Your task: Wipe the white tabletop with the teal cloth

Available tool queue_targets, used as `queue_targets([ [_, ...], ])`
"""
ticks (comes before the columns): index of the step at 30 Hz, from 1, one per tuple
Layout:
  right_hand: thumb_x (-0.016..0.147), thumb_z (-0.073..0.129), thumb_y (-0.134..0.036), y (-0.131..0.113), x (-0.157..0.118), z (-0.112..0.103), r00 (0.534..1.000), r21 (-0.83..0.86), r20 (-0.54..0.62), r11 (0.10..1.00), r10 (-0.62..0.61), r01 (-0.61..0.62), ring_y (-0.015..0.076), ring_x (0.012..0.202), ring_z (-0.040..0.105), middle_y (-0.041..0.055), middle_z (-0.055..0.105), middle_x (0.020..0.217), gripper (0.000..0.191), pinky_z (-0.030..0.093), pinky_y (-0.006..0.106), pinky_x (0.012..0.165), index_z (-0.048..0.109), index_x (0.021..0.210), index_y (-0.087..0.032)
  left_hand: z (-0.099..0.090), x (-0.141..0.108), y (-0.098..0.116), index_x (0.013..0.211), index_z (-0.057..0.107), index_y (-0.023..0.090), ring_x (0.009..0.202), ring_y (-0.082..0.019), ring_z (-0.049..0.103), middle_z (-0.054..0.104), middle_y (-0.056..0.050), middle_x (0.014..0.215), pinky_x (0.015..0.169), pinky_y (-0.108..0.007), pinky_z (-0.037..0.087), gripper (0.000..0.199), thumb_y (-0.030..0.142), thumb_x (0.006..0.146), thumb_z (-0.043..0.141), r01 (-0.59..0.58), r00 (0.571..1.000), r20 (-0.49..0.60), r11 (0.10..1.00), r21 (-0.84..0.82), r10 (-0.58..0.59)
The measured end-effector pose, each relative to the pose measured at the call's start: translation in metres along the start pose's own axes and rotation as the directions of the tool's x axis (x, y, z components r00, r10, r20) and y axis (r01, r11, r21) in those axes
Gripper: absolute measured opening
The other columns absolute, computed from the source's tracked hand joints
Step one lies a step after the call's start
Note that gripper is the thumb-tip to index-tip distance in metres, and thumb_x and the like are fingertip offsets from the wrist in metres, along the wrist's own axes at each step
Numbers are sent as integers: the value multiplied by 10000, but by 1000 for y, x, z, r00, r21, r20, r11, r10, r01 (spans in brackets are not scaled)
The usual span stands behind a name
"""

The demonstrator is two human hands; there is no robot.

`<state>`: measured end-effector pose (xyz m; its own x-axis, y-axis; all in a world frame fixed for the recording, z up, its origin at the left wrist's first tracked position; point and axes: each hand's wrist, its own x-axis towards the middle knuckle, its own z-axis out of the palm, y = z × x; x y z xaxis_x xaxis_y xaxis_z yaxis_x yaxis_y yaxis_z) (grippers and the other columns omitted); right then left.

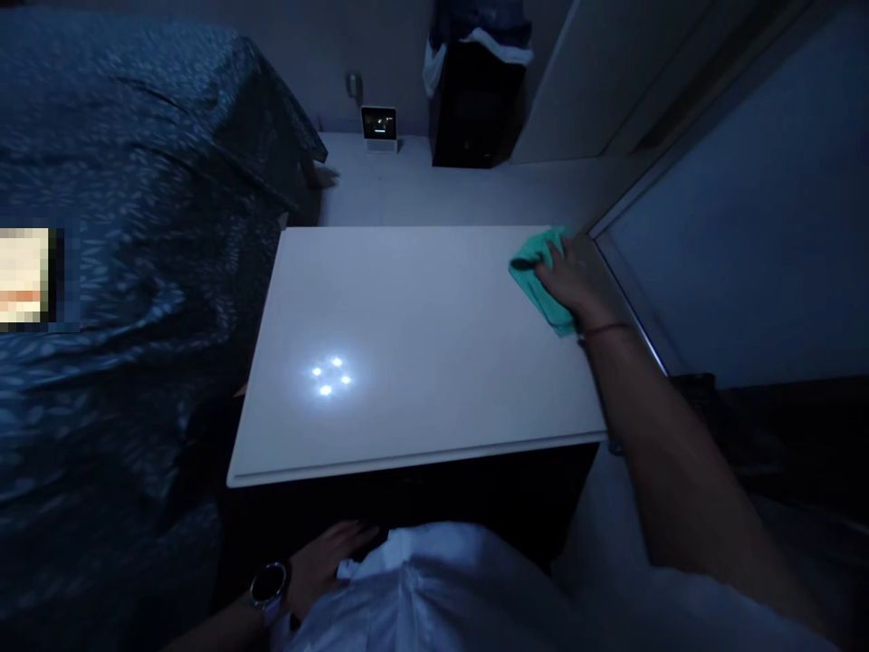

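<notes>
A white nightstand top (407, 362) fills the middle of the view, with a reflection of several bright lights on it. My right hand (574, 281) presses a crumpled teal cloth (536, 290) onto the far right corner of that top, with a thin cord bracelet (604, 330) on the wrist. Low in the view, my left hand (332, 554) rests against the dark front below the top, fingers spread and holding nothing, partly hidden by my white sleeve (434, 589). A round smartwatch (269, 584) sits on that wrist.
A bed with a dark blue patterned cover (136, 272) rises along the left. Beyond the white top, a small lit screen (378, 125) stands on the floor near a black cabinet (475, 109). A framed mirror panel (740, 199) runs along the right.
</notes>
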<state>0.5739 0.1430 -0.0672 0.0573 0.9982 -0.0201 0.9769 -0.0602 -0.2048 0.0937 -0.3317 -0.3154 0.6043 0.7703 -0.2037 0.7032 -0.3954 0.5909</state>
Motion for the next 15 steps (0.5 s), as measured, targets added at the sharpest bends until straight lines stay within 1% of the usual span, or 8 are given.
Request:
queue_targets([
  [2, 1132, 338, -470, -47, 27, 3, 1000, -11, -6, 1000, 13, -13, 565, 1724, 244, 307, 226, 1892, 781, 277, 893, 1263, 348, 1819, -97, -6, 1, 1, 1627, 705, 280, 1310, -355, 794, 812, -127, 1425, 1151, -439, 643, 1071, 957, 1031, 128, -4, 999, 46, 999, -33, 6],
  [3, 1125, 367, -482, -74, 35, 6, 1000, -15, 7, 1000, -8, 8, 574, 1729, 224, 276, 237, 1899, 781, 229, 934, 1257, 348, 1823, -131, -8, 1, 1, 1647, 685, 293, 1321, -360, 790, 797, -119, 1454, 1166, -446, 636, 1028, 951, 1040, 181, -6, 998, 63, 998, -56, 10],
  [5, 1108, 418, -478, -132, 41, 14, 991, 7, 48, 992, -127, 127, 570, 1746, 188, 230, 249, 1909, 794, 155, 970, 1261, 329, 1830, -161, -11, 1, -1, 1660, 671, 312, 1311, -380, 795, 787, -120, 1462, 1159, -462, 646, 982, 949, 1034, 263, -23, 997, 68, 996, -88, 29],
  [8, 1112, 436, -496, -224, 32, 28, 937, 62, 104, 942, -334, 329, 563, 1753, 167, 208, 224, 1923, 803, 79, 975, 1269, 314, 1830, -158, -12, 2, -3, 1659, 674, 301, 1283, -386, 808, 798, -142, 1429, 1146, -463, 658, 910, 880, 1075, 284, -63, 996, 63, 993, -98, 70],
  [10, 1127, 428, -527, -279, 17, 34, 883, 62, 142, 894, -448, 444, 536, 1760, 166, 180, 217, 1931, 797, 98, 928, 1307, 318, 1823, -154, -12, 2, -2, 1651, 684, 279, 1270, -381, 814, 807, -151, 1411, 1141, -453, 661, 915, 860, 1089, 256, -77, 994, 69, 993, -87, 84],
  [12, 1136, 388, -574, -324, -4, 38, 816, 57, 155, 830, -557, 555, 489, 1769, 172, 106, 210, 1944, 783, 140, 858, 1348, 320, 1818, -196, -15, 2, 1, 1650, 685, 265, 1275, -383, 811, 802, -147, 1424, 1155, -452, 651, 982, 901, 1065, 216, -72, 994, 71, 994, -82, 78],
  [13, 1134, 359, -594, -341, -15, 40, 772, 55, 160, 786, -616, 616, 467, 1770, 180, 63, 207, 1947, 778, 162, 831, 1357, 318, 1816, -222, -16, 2, 3, 1652, 683, 269, 1289, -383, 805, 795, -138, 1440, 1170, -450, 641, 1008, 912, 1058, 185, -59, 996, 67, 995, -85, 65],
  [15, 1111, 314, -626, -364, -40, 42, 669, 60, 171, 685, -724, 726, 412, 1777, 191, -30, 207, 1943, 773, 186, 776, 1374, 327, 1807, -288, -19, 1, 6, 1655, 679, 297, 1313, -371, 797, 783, -111, 1468, 1201, -435, 618, 1018, 914, 1055, 135, -27, 998, 53, 995, -98, 32],
])
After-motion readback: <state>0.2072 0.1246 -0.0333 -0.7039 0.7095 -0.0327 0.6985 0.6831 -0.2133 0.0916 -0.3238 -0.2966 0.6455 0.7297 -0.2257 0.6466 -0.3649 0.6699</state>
